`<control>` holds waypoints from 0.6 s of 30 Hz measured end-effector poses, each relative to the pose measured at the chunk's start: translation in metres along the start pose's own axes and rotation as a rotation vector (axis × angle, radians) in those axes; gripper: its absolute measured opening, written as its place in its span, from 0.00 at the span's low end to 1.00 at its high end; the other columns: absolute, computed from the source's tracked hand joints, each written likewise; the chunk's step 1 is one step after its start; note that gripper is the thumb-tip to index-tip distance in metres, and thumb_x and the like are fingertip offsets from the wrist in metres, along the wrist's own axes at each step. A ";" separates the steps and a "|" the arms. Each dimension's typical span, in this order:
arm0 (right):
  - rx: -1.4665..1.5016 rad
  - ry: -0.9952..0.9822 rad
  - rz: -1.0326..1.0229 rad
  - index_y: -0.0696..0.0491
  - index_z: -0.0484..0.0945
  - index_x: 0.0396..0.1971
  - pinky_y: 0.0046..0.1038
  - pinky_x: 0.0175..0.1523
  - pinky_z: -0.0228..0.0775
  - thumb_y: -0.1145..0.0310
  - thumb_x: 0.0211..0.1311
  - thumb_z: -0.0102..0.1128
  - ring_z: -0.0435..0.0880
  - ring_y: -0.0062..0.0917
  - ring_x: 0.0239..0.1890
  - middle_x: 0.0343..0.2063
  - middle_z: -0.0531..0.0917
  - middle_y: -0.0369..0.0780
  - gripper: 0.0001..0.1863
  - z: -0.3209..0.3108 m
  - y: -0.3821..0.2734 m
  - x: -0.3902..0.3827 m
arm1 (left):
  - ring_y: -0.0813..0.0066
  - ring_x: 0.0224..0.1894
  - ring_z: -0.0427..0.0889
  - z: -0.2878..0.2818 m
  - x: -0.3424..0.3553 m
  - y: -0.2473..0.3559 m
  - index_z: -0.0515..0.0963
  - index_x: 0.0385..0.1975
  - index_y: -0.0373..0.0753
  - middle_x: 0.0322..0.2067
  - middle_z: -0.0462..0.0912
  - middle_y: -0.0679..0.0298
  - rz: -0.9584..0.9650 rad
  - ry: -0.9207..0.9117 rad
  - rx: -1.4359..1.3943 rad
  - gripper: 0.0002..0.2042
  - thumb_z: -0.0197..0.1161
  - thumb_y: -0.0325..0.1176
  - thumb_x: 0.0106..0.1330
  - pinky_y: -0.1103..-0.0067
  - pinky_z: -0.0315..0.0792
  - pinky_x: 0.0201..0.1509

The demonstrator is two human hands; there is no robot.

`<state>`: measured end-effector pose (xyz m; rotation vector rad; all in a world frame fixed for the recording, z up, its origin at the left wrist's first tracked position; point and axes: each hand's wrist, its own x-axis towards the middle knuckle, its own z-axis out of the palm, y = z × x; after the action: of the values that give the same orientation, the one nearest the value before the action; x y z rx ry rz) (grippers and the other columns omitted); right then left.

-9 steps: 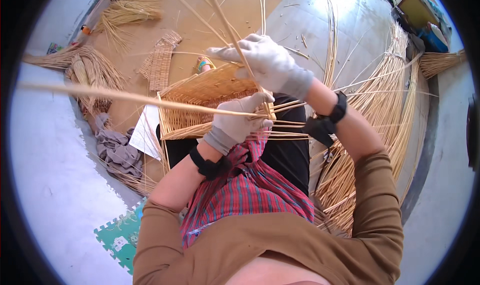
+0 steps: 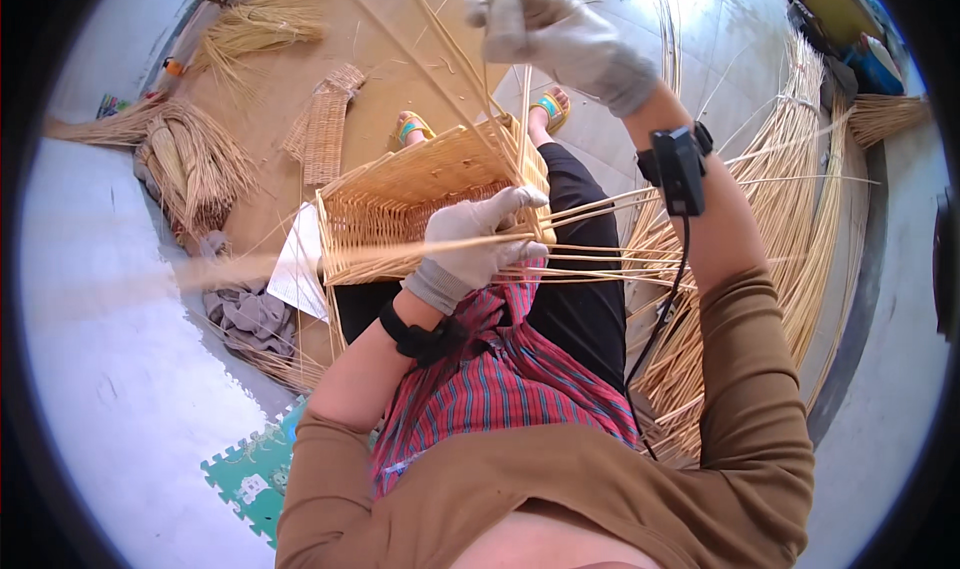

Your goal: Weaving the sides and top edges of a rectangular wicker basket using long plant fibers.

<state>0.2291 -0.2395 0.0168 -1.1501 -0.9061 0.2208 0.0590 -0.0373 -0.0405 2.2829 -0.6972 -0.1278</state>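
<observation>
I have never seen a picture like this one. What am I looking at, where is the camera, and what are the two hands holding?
There is no machine here. A person wears a wide-angle camera on the head, looking down, so the picture is round and straight lines bend. The forearms enter from below. Both hands wear light gloves. The left hand presses on the rim of a half-woven wicker basket on the lap. The right hand is raised and pulls up thin cane strands. On the floor lie bundles of cane, a small woven panel, a grey cloth and a green foam mat. The feet wear sandals.
</observation>
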 end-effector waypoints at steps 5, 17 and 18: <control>-0.744 0.149 0.478 0.46 0.81 0.59 0.33 0.47 0.78 0.70 0.57 0.71 0.87 0.31 0.37 0.31 0.85 0.38 0.26 0.033 0.010 -0.038 | 0.65 0.29 0.86 -0.007 -0.009 -0.005 0.82 0.55 0.44 0.27 0.85 0.61 -0.045 0.064 -0.164 0.28 0.82 0.40 0.53 0.73 0.78 0.36; -1.009 -0.525 0.475 0.41 0.83 0.56 0.40 0.48 0.80 0.45 0.55 0.74 0.89 0.40 0.42 0.38 0.89 0.42 0.29 0.011 0.013 -0.075 | 0.56 0.43 0.89 0.017 -0.024 -0.014 0.84 0.44 0.40 0.48 0.88 0.53 0.275 0.246 -0.001 0.18 0.79 0.25 0.53 0.70 0.82 0.46; -1.018 -0.501 0.351 0.43 0.84 0.51 0.41 0.44 0.79 0.46 0.42 0.81 0.88 0.40 0.38 0.33 0.87 0.41 0.34 0.012 0.018 -0.071 | 0.56 0.42 0.89 0.022 -0.023 -0.020 0.84 0.42 0.42 0.50 0.88 0.52 0.311 0.253 0.016 0.17 0.80 0.27 0.52 0.69 0.81 0.45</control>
<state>0.1806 -0.2649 -0.0325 -2.2713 -1.3039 0.3576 0.0425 -0.0272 -0.0726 2.1254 -0.9063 0.3088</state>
